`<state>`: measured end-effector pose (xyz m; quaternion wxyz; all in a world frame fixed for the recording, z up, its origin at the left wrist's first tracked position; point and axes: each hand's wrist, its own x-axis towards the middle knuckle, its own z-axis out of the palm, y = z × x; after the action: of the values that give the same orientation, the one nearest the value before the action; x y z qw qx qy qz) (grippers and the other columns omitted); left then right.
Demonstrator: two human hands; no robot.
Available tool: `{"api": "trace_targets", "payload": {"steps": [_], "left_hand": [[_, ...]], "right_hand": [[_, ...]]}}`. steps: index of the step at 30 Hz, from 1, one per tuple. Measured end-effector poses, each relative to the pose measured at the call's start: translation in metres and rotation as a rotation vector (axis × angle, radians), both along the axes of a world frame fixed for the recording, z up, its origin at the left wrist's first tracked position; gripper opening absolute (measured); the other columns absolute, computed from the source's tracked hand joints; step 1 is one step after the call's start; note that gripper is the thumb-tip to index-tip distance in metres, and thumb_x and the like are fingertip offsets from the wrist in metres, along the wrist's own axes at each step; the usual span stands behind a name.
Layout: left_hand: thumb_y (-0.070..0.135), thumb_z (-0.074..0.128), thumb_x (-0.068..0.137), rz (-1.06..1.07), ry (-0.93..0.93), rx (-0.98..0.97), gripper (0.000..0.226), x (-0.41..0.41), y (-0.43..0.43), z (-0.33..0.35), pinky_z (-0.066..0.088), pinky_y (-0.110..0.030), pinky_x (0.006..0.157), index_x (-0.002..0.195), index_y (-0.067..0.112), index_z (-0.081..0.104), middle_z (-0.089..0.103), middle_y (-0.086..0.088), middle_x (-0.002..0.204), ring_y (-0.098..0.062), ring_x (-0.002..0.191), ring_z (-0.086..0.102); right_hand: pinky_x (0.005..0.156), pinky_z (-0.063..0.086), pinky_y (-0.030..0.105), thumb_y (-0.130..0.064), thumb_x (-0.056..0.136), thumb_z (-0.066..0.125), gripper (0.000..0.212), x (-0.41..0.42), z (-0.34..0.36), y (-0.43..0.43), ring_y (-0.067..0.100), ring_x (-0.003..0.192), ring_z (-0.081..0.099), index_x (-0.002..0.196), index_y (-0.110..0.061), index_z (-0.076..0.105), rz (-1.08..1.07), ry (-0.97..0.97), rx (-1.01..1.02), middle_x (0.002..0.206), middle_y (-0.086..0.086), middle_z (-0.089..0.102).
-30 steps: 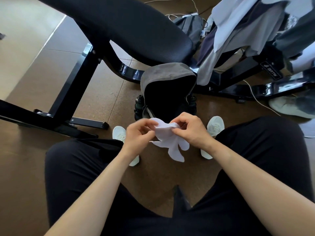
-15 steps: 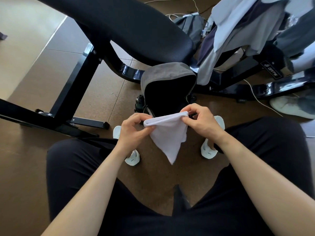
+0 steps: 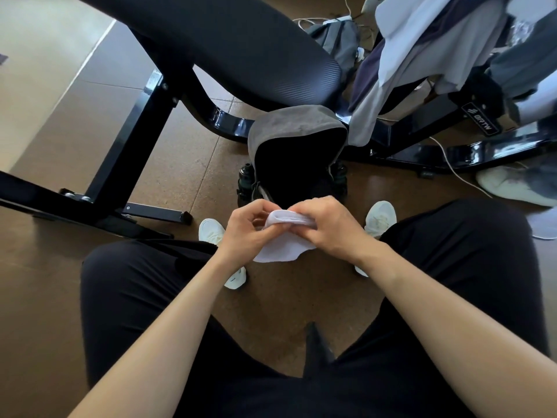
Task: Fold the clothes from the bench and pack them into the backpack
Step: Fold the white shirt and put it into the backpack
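Both hands hold a small white garment [image 3: 283, 247], bunched between them just in front of the backpack. My left hand [image 3: 245, 229] pinches its left end and my right hand [image 3: 327, 227] grips its right end, with the thick upper hem rolled between the fingers. The grey-and-black backpack [image 3: 294, 123] stands open on the floor between my feet, its dark inside facing me. Several more clothes [image 3: 446, 46], white, grey and dark blue, hang in a pile over the bench frame at the upper right.
The black padded bench [image 3: 229, 52] slants across the top, its steel legs [image 3: 126, 152] reaching left. A white cable [image 3: 452, 167] trails on the brown floor at the right beside a loose pale shoe [image 3: 512, 188]. My black-trousered knees frame the hands.
The white garment was spread out and hanging to a point half a second ago. Now my hands have come together and gathered it into a shorter, folded bundle.
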<state>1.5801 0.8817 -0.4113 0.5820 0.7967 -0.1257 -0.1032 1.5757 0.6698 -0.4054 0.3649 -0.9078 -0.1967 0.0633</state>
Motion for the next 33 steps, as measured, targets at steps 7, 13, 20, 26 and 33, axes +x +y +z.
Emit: {"api": "trace_targets", "payload": {"steps": [7, 13, 20, 26, 33], "left_hand": [[0.038, 0.081, 0.083, -0.110, 0.190, 0.070, 0.035, 0.005, 0.005, -0.018, 0.057, -0.059, 0.085, 0.113, 0.025, 0.069, 0.072, -0.005, 0.106, -0.029, 0.102, 0.070], [0.039, 0.080, 0.078, -0.166, 0.214, 0.321, 0.023, 0.041, 0.010, -0.030, 0.058, -0.045, 0.081, 0.098, 0.028, 0.075, 0.075, 0.006, 0.092, -0.015, 0.089, 0.071], [0.023, 0.083, 0.079, -0.129, 0.360, 0.429, 0.024, 0.107, 0.017, -0.035, 0.048, -0.029, 0.072, 0.093, 0.006, 0.076, 0.065, -0.002, 0.083, -0.013, 0.079, 0.060], [0.015, 0.077, 0.086, 0.348, 0.552, -0.144, 0.015, 0.151, 0.006, -0.031, 0.058, -0.037, 0.084, 0.099, 0.007, 0.074, 0.077, -0.009, 0.096, -0.028, 0.094, 0.070], [0.032, 0.061, 0.101, 0.474, 0.346, 0.055, 0.007, 0.195, -0.026, -0.032, 0.056, -0.037, 0.089, 0.106, 0.029, 0.064, 0.071, 0.005, 0.107, -0.018, 0.104, 0.067]], "right_hand": [[0.076, 0.051, 0.025, -0.017, 0.098, 0.066, 0.014, 0.020, 0.046, -0.019, 0.010, 0.088, 0.066, 0.107, -0.009, 0.072, -0.066, 0.089, 0.333, 0.094, 0.002, 0.071], [0.068, 0.048, 0.017, -0.025, 0.101, 0.063, 0.009, 0.071, 0.068, -0.052, -0.002, 0.076, 0.060, 0.097, -0.019, 0.069, -0.288, 0.001, 0.432, 0.083, -0.017, 0.067], [0.066, 0.044, 0.038, -0.041, 0.099, 0.061, 0.041, 0.125, 0.020, -0.083, 0.016, 0.070, 0.052, 0.087, -0.002, 0.063, -0.643, -0.008, 0.331, 0.077, 0.009, 0.062], [0.073, 0.041, 0.033, -0.031, 0.102, 0.056, 0.021, 0.158, -0.026, -0.109, 0.022, 0.084, 0.057, 0.094, -0.011, 0.059, -0.855, 0.162, 0.264, 0.090, 0.005, 0.061], [0.071, 0.038, 0.031, -0.029, 0.101, 0.058, 0.021, 0.193, -0.046, -0.086, 0.023, 0.082, 0.056, 0.091, -0.011, 0.054, -0.806, 0.182, 0.213, 0.088, 0.005, 0.060]]}}
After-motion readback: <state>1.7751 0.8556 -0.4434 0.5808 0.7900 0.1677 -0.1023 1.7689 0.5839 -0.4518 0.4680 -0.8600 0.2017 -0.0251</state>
